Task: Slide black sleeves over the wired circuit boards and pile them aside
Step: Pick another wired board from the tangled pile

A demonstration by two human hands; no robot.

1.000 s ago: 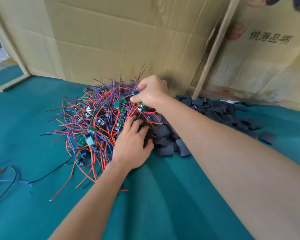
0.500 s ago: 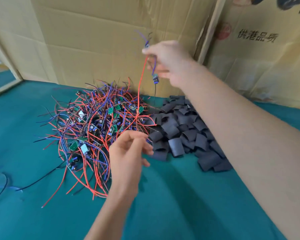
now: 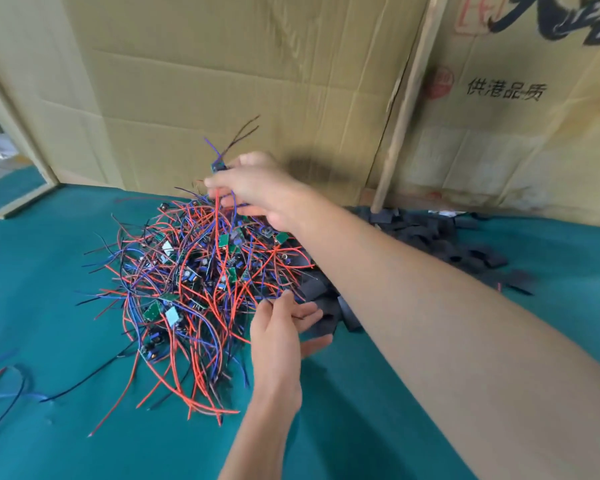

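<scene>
Red and blue wires [image 3: 217, 202] dangling from right hand [image 3: 257, 188] pinching a small board [image 3: 219, 167] above the tangled pile [image 3: 194, 278], left hand [image 3: 278, 337] loosely curled, grip unclear, black sleeves [image 3: 440, 237] beside.

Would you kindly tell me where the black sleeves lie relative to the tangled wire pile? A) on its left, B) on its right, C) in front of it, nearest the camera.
B: the black sleeves lie heaped on the green cloth to the right of the wire pile, partly behind the right forearm.

cloth [image 3: 378, 427]: teal, spread flat | cardboard [image 3: 243, 81]: stood behind cloth | slat [image 3: 404, 105]: leaned on cardboard
</scene>
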